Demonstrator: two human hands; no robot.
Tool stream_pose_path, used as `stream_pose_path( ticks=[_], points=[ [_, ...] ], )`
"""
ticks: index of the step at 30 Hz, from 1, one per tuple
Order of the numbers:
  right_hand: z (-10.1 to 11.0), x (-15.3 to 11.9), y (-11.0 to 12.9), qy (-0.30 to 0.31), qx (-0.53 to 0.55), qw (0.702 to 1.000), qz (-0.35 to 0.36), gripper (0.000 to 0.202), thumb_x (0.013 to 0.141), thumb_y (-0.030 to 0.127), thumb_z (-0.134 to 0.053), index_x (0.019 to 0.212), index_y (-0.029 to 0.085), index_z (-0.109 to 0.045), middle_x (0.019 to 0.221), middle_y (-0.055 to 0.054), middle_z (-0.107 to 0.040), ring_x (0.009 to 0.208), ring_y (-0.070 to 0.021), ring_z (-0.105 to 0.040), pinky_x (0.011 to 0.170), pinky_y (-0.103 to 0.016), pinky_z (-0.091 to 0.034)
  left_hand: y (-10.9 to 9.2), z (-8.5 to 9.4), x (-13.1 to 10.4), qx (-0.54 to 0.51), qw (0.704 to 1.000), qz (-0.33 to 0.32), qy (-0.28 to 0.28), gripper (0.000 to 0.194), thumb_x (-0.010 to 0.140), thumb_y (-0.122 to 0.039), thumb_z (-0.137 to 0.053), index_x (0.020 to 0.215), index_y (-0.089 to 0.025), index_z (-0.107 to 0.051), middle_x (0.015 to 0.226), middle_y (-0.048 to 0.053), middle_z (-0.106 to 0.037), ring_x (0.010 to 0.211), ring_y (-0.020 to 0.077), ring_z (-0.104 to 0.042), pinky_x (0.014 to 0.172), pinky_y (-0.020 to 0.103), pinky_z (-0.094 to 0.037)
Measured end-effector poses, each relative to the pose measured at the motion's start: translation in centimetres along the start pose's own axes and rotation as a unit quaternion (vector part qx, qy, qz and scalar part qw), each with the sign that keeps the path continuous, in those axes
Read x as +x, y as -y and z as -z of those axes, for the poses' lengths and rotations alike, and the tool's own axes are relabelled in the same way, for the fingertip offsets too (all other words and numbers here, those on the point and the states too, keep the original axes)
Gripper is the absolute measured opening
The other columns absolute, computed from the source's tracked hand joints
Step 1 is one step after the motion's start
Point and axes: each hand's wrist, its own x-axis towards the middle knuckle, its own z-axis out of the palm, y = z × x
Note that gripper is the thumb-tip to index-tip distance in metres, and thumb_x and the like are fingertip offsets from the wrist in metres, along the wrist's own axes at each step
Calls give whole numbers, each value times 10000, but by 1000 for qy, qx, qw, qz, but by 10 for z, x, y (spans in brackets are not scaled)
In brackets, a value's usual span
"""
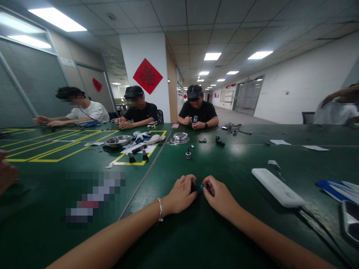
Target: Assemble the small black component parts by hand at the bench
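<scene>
dark characters [147, 74] mark the pillar's [159, 100] red diamond sign [148, 76]; nothing clearly readable.

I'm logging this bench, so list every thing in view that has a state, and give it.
Left hand: curled, contents unclear
Right hand: closed on a small part
White power strip: lying flat, cord attached
Left metal bowl: open side up
Middle metal bowl: apparently upside down
Gloves: crumpled, heaped
Ceiling lights: lit

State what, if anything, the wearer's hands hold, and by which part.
The right hand pinches a small piece, one end protruding; the gripped part is hidden. Whether the curled left hand holds anything cannot be told.
</scene>
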Motion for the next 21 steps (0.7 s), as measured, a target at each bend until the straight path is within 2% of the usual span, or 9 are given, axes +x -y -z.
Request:
stream_pose_path(
  ticks=[3, 5, 7, 10, 14, 18, 21],
  points=[
    [11, 3, -8, -9, -83, 996, -31, 131, 779, 111, -529, 890, 174, -560, 757, -10, -551, 661, -157, -529, 585, -253, -385, 5, -3, 1, -3, 1000, 23, -12, 195, 827, -242, -438, 1009, -171, -430, 1055, 87, -500, 990, 230, -465, 915, 410, -365],
    [16, 4, -10, -20, -104, 994, -36, 128, 785, 123, -528, 894, 168, -578, 794, -25, -553, 690, -169, -530, 601, -264, -388, 9, -4, 2, -33, 999, 28, -30, 262, 809, -271, -497, 1035, -180, -399, 1046, 79, -502, 968, 222, -484, 885, 396, -387],
    [17, 5, -8, -32, -79, 996, -24, 123, 816, 133, -501, 905, 158, -582, 813, -35, -554, 697, -169, -526, 612, -268, -395, 11, -6, 4, -94, 994, 31, -40, 439, 758, -264, -582, 1108, -195, -327, 1019, 60, -524, 921, 201, -517, 839, 366, -417],
    [12, 3, 1, -40, -7, 999, 24, 142, 850, 124, -457, 933, 154, -568, 832, -34, -558, 715, -162, -526, 644, -266, -409, 12, -7, 6, -185, 982, 16, -25, 624, 712, -191, -625, 1185, -217, -218, 989, 32, -571, 899, 172, -555, 823, 333, -433],
    [1, -2, 13, -7, 41, 997, 63, 163, 847, 99, -466, 964, 171, -554, 893, -31, -572, 774, -159, -542, 692, -259, -419, 10, -7, 5, -232, 973, -4, 5, 660, 711, -131, -614, 1218, -226, -202, 1006, 37, -613, 931, 174, -579, 859, 346, -427],
    [-2, -1, 17, 15, 49, 997, 53, 157, 851, 103, -478, 965, 181, -552, 910, -29, -576, 793, -163, -552, 694, -256, -419, 8, -6, 5, -266, 964, -8, 13, 666, 738, -135, -602, 1253, -216, -188, 1011, 46, -644, 932, 172, -598, 860, 340, -433],
    [-1, 3, 18, 14, 52, 998, 39, 178, 842, 102, -489, 1003, 172, -517, 820, -11, -554, 728, -158, -546, 642, -249, -408, 7, -5, 5, -279, 960, -3, 15, 714, 728, -131, -616, 1283, -214, -175, 1007, 45, -658, 939, 173, -604, 866, 338, -430]
  ],
)
